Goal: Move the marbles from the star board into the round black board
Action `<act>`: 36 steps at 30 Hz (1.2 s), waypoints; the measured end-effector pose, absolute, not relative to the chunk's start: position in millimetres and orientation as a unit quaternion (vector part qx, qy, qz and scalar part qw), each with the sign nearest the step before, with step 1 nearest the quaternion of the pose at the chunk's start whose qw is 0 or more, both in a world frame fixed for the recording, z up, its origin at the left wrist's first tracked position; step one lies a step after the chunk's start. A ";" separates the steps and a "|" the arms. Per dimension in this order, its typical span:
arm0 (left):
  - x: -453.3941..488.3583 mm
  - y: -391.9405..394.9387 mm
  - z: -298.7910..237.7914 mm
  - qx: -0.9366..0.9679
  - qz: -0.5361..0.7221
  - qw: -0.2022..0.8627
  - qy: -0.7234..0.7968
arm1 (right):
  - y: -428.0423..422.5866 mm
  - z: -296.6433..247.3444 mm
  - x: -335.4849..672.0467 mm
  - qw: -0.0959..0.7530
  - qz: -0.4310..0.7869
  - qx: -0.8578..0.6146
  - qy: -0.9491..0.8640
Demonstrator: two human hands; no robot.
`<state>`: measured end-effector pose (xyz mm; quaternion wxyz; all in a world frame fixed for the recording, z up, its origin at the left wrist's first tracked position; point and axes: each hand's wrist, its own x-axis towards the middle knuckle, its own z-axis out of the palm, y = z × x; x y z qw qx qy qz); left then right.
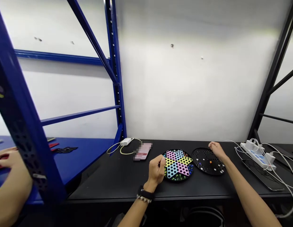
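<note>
A round Chinese checkers board (176,164), with a pink, blue and yellow star full of holes, lies on the black table; coloured pieces show around the star. My left hand (156,170) is closed at the board's left edge, wearing a dark wristband and a beaded bracelet; whatever its fingers may hold is hidden. To the right lies a round black tray (204,157) with several white pieces and an orange piece (210,162) in it. Over the tray's far right rim, my right hand (216,149) has its fingers curled together, their contents too small to make out.
A pink phone (143,151) and a white charger (125,142) with its cable lie left of the board. On the right are a power strip (258,156) with white cables and a dark tablet (262,175). At far left, another person's hand (9,160) is behind a blue post (25,119).
</note>
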<state>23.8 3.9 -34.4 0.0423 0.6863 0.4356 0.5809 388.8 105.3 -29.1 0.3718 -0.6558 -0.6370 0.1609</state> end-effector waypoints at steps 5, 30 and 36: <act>24.9 4.2 -34.4 0.687 0.577 0.052 0.440 | 70.5 -31.4 402.8 0.161 0.148 -0.672 -0.707; 23.1 -2.4 -30.6 0.656 0.642 0.006 0.396 | 39.2 -6.6 130.0 0.406 0.505 -0.443 -0.619; 22.6 -2.3 -29.4 0.649 0.656 -0.012 0.386 | 25.7 -28.6 116.1 0.207 0.089 -0.477 -0.850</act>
